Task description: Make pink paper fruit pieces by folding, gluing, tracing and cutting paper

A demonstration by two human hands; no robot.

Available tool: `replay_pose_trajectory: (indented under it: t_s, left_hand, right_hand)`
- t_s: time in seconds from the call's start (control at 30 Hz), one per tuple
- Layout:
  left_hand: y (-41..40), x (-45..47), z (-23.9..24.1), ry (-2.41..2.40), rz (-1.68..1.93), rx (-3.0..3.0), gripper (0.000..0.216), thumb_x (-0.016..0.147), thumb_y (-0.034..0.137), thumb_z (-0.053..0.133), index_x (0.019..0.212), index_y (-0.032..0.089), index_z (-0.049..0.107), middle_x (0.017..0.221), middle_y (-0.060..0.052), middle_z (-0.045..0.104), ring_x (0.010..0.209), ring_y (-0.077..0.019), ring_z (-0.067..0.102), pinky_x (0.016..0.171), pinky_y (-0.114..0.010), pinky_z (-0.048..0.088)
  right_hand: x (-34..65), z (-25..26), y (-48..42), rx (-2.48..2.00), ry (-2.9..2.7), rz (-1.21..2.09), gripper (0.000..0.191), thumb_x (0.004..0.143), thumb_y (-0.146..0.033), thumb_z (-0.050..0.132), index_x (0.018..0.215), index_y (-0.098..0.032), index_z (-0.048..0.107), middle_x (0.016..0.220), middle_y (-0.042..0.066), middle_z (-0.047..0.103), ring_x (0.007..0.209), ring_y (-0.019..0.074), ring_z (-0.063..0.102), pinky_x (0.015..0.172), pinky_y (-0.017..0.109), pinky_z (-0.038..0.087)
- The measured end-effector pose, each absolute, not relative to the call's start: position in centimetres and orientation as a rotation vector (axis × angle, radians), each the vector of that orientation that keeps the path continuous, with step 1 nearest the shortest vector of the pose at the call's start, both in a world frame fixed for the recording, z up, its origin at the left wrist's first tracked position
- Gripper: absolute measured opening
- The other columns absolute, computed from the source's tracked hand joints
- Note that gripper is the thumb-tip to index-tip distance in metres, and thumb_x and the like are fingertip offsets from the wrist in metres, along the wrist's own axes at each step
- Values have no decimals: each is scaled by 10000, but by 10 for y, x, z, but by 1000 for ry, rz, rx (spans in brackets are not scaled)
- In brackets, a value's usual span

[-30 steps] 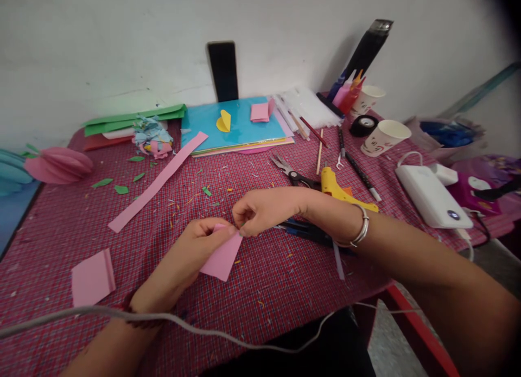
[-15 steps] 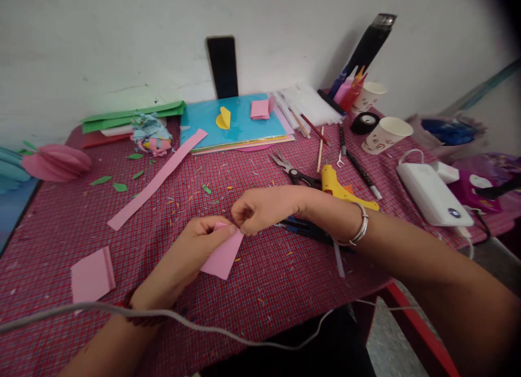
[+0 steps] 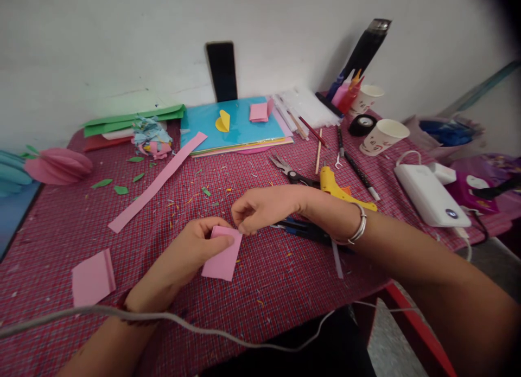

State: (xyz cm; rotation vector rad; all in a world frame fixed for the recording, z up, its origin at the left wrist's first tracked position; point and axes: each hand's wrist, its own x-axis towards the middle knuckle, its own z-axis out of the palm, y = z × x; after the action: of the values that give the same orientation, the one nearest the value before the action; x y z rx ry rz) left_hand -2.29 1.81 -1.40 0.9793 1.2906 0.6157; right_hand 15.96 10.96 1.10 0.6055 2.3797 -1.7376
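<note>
A small pink piece of paper (image 3: 222, 263) is held over the middle of the table, tilted slightly. My left hand (image 3: 199, 245) grips it, thumb lying across its upper part and the fingers hidden behind. At its top right corner my right hand (image 3: 260, 210) pinches the paper's edge with curled fingers. To the left lie a pink paper stack (image 3: 93, 279) and a long pink paper strip (image 3: 158, 180). Scissors (image 3: 291, 172) and a yellow glue gun (image 3: 337, 188) rest just beyond my right forearm.
A grey cable (image 3: 179, 320) crosses in front of my left forearm. Paper cups (image 3: 382, 138), black tape (image 3: 363, 125) and a white power bank (image 3: 433, 195) stand at the right. Blue paper sheets (image 3: 203, 116) and a phone (image 3: 222, 70) are at the back; green scraps (image 3: 121, 190) lie at the left.
My left thumb has shifted lower on the pink paper, which now faces me more fully with its top edge showing. My right hand stays at the corner.
</note>
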Motion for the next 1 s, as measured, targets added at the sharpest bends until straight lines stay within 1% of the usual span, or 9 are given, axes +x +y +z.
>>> replay_pose_trajectory:
  t_s: [0.17, 0.33, 0.5, 0.6, 0.67, 0.73, 0.87, 0.93, 1.0]
  left_hand:
    - [19, -25, -14, 1258, 655, 881, 126, 609, 273, 730, 645, 185, 647, 522, 34, 545, 426, -94, 463, 424, -210, 325]
    - [19, -25, -12, 1216, 728, 841, 132, 573, 246, 758, 652, 186, 671, 537, 32, 562, 457, -92, 474, 452, -210, 326]
    - [21, -28, -13, 1098, 888, 877, 82, 620, 219, 761, 657, 191, 693, 632, 21, 611, 560, -100, 515, 565, -230, 393]
    - [22, -28, -14, 1039, 980, 871, 60, 658, 221, 752, 669, 192, 701, 655, 19, 625, 602, -106, 532, 608, -235, 410]
    - [23, -27, -13, 1038, 1073, 823, 59, 669, 220, 753, 681, 189, 705, 659, 20, 634, 621, -105, 542, 633, -233, 419]
    - [24, -25, -13, 1044, 1188, 745, 82, 651, 220, 772, 686, 186, 706, 667, 21, 642, 633, -101, 547, 648, -229, 425]
    - [24, -23, -12, 1047, 1317, 650, 134, 615, 227, 799, 694, 176, 703, 676, 17, 655, 629, -103, 549, 634, -230, 429]
    - [23, -21, -13, 1058, 1321, 646, 136, 622, 231, 793, 694, 170, 695, 666, 17, 647, 615, -105, 543, 618, -234, 424]
    - [21, -20, -13, 1057, 1309, 656, 136, 637, 233, 781, 705, 165, 685, 677, 16, 640, 615, -109, 542, 615, -241, 423]
  right_hand:
    - [163, 16, 111, 656, 2231, -1979, 179, 881, -283, 546, 777, -137, 559, 697, -15, 605, 638, 97, 582, 642, 246, 471]
    - [161, 15, 109, 794, 2151, -2054, 267, 955, -195, 393, 755, -132, 558, 661, -3, 613, 612, 90, 594, 665, 247, 498]
    - [161, 11, 112, 1036, 2456, -1905, 140, 860, -148, 519, 721, -162, 515, 614, -44, 532, 564, 84, 514, 559, 212, 427]
    - [161, 13, 111, 1171, 2694, -1755, 193, 829, -199, 585, 673, -172, 474, 605, -52, 471, 557, 80, 441, 534, 214, 359]
    - [161, 15, 105, 1223, 2669, -1840, 236, 859, -269, 562, 671, -181, 451, 599, -52, 455, 547, 82, 428, 533, 221, 351]
    - [159, 14, 96, 1212, 2526, -2054, 240, 895, -331, 507, 711, -190, 447, 596, -52, 463, 535, 88, 445, 534, 229, 366]
    - [151, 5, 74, 1068, 2532, -2258, 206, 829, -355, 593, 785, -186, 484, 673, -40, 504, 603, 98, 476, 578, 235, 388]
    - [145, -1, 66, 1110, 2615, -2174, 192, 787, -319, 628, 759, -190, 488, 672, -37, 515, 609, 104, 474, 574, 236, 383]
    - [140, -4, 60, 1257, 2739, -1952, 168, 768, -253, 606, 692, -196, 468, 639, -40, 506, 583, 104, 459, 550, 236, 363]
